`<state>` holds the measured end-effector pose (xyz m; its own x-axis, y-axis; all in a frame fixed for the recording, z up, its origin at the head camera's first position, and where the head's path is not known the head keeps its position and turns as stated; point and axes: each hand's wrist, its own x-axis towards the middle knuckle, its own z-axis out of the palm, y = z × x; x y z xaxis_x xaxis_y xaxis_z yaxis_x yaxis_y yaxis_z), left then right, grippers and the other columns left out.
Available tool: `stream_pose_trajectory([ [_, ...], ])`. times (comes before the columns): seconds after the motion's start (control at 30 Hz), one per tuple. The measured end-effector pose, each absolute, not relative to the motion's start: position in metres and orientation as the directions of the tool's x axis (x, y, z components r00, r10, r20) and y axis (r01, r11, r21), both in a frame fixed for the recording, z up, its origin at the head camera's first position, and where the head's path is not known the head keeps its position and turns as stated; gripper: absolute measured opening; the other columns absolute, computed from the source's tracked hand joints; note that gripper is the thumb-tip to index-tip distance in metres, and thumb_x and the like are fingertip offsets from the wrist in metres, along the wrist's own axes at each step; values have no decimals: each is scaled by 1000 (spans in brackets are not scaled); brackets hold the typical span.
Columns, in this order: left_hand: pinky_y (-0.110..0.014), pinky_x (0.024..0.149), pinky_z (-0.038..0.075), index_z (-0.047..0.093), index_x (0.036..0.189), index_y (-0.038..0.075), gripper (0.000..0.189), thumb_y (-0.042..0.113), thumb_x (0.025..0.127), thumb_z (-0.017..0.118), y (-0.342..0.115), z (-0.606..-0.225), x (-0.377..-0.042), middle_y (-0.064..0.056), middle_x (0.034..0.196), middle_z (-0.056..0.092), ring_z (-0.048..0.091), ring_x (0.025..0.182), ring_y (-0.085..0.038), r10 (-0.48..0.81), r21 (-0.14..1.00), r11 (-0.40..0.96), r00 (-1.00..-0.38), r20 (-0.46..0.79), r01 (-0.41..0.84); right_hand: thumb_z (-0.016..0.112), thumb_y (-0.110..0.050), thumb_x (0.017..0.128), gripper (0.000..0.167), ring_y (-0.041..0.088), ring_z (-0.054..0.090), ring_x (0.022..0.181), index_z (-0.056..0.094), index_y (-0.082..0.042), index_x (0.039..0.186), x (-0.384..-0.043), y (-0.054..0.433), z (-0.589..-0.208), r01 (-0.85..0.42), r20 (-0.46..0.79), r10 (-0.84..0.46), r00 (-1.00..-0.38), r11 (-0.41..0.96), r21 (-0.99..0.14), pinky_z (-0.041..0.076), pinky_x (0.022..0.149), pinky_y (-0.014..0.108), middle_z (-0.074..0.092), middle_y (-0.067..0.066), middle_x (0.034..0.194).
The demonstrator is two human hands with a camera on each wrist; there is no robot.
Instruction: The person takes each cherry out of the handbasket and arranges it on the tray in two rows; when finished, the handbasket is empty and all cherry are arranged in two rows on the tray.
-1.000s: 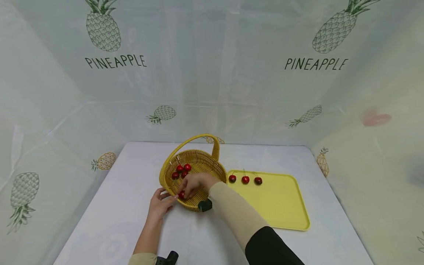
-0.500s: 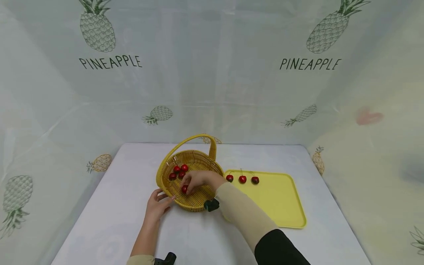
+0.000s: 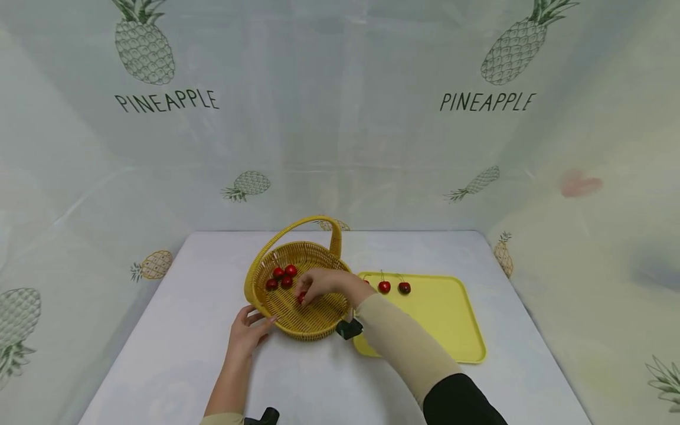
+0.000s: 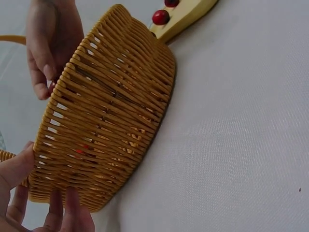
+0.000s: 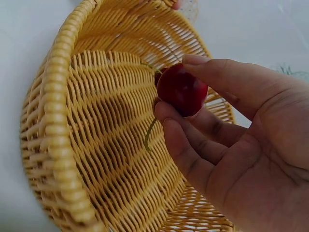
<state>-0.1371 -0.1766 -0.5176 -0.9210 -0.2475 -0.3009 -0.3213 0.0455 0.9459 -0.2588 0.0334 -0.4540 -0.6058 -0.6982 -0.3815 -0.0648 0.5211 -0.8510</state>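
A yellow-brown wicker basket [image 3: 310, 326] with an arched handle stands on the white table. My right hand [image 3: 323, 283] reaches over its inside and pinches a dark red cherry [image 5: 182, 91] between thumb and fingertips; a green stem hangs below the fruit. At the basket's near left rim, my left hand [image 3: 244, 336] holds on, thumb at the rim and fingers against the outer wall, as the left wrist view shows. Several more cherries [image 3: 278, 273] lie together in the left part of the basket.
Right of the basket lies a yellow tray [image 3: 441, 324], partly behind my right sleeve. Along its far edge sit cherries [image 3: 384, 287] in a row, one partly hidden by my right arm. A pineapple-print sheet [image 3: 329, 136] hangs behind the table.
My right hand has moved with the cherry from the basket's near left side toward its middle. My left hand stays at the rim. The whole head view has drifted slightly left.
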Motion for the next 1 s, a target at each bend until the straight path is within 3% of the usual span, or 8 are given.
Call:
stream_pose_trajectory([
  [0.33, -40, 82, 51, 41, 140, 4, 66, 15, 86, 77, -176, -516, -136, -23, 131, 49, 61, 86, -10, -237, 944, 34, -920, -312, -329, 70, -2, 89, 8, 11, 60, 82, 68, -4, 96, -255, 56, -442, -152, -333, -718, -611, 519, -841, 53, 84, 42, 63, 2, 92],
  [0.4, -41, 83, 51, 41, 140, 4, 67, 16, 85, 77, -176, -516, -135, -23, 131, 49, 61, 86, -10, -236, 944, 33, -920, -312, -328, 71, -2, 88, 7, 12, 59, 82, 68, -4, 95, -254, 61, -440, -155, -321, -717, -619, 512, -845, 52, 86, 46, 63, 3, 93],
  [0.63, -41, 82, 51, 39, 141, 3, 66, 16, 87, 76, -176, -517, -137, -23, 130, 49, 61, 88, -11, -226, 946, 36, -925, -305, -321, 75, -6, 86, 7, 12, 58, 80, 69, -10, 88, -250, 79, -430, -219, -287, -681, -674, 555, -803, 52, 78, 38, 65, 0, 90],
  [0.7, -41, 82, 51, 39, 141, 3, 67, 17, 87, 76, -176, -517, -137, -22, 131, 49, 62, 88, -12, -227, 945, 34, -923, -310, -325, 75, -6, 86, 7, 13, 57, 79, 70, -9, 88, -248, 84, -427, -225, -281, -680, -677, 556, -800, 52, 78, 41, 65, 0, 90],
  [0.83, -40, 82, 51, 39, 142, 4, 69, 18, 86, 77, -177, -518, -137, -23, 132, 49, 62, 89, -12, -228, 943, 31, -921, -316, -331, 75, -9, 86, 6, 11, 52, 72, 69, -9, 88, -245, 93, -420, -264, -261, -688, -677, 558, -787, 48, 66, 34, 64, -1, 89],
  [1.0, -41, 82, 50, 39, 141, 3, 68, 17, 86, 77, -177, -518, -137, -23, 132, 49, 62, 87, -10, -226, 945, 30, -923, -312, -327, 74, -11, 87, 6, 11, 34, 51, 68, -11, 89, -241, 107, -415, -246, -268, -678, -685, 561, -791, 31, 47, 26, 62, 2, 88],
])
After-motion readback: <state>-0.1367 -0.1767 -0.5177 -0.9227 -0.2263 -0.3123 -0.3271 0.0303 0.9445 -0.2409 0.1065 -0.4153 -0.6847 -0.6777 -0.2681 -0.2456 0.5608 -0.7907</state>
